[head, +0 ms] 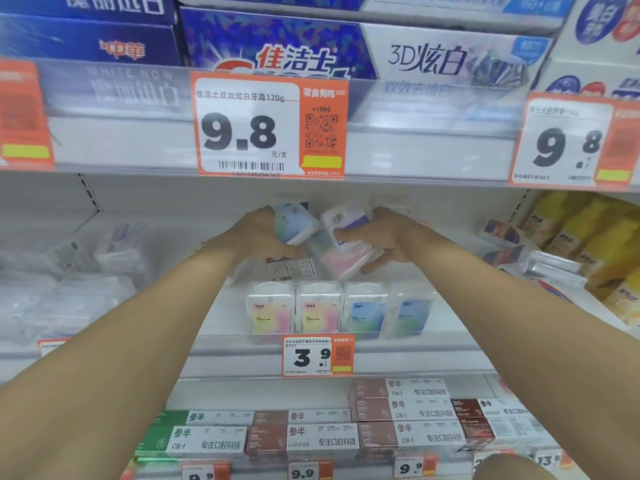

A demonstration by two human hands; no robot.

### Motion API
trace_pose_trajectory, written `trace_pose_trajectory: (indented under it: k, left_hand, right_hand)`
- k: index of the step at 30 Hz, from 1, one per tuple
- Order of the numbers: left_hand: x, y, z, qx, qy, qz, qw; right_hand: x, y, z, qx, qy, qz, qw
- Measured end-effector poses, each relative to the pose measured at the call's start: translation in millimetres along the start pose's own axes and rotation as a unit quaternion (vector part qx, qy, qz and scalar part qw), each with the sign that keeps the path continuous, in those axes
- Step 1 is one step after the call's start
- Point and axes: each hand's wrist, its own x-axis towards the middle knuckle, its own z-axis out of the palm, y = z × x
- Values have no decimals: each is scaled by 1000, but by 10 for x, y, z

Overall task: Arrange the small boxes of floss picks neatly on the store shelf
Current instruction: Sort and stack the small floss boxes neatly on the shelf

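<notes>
Left hand (258, 233) curls round a blue floss-pick box (294, 221); at its three o'clock, right hand (384, 239) grips stacked boxes (346, 237).

Single head view, close, facing store shelf (346, 355) straight on, tilted slightly down.

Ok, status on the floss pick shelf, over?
Left hand grips a blue box. Right hand holds a purple box and a pink one. Four boxes upright at shelf front. One box lies flat below the hands.
</notes>
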Motion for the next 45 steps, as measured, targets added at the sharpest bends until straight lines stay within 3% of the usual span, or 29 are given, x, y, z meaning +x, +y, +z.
trace_pose_trajectory:
  k: [3,6,9,11,13,17,20,26,30,36,40,45]
  left_hand:
    - [-109,85,-83,-168,24,-24,985]
    - [-261,154,-181,-351,44,-38,934]
    - [-530,214,-231,-527,-19,-50,848]
    - [-727,230,-214,-571,-56,-60,817]
    - [-930,230,-163,-594,-56,-66,800]
    - [-1278,202,-87,-661,-13,-52,749]
    - [-1397,219,-104,-692,8,-30,721]
    - [-1432,293,-127,-694,24,-29,719]
    - [-1455,250,-116,-684,52,-19,727]
    - [-1528,60,-45,-700,43,-13,713]
    - [-1605,-16,42,-735,25,16,678]
    - [-1634,1,159,-712,18,38,701]
  right_hand:
    - [-2,-51,-21,76,31,-83,993]
    - [-160,-161,36,112,86,-159,977]
    - [-424,-184,224,-48,180,-281,941]
    - [-617,-111,404,-99,229,-359,899]
    - [-773,-10,552,-77,243,-441,860]
    - [-972,181,742,-43,260,-513,817]
    - [-1113,242,812,-34,225,-564,794]
    - [-1130,157,817,100,156,-522,832]
    - [-1168,113,817,149,131,-518,832]
    - [-1301,93,785,227,96,-487,838]
    - [-1363,111,765,291,90,-419,855]
    - [-1316,179,794,311,62,-321,892]
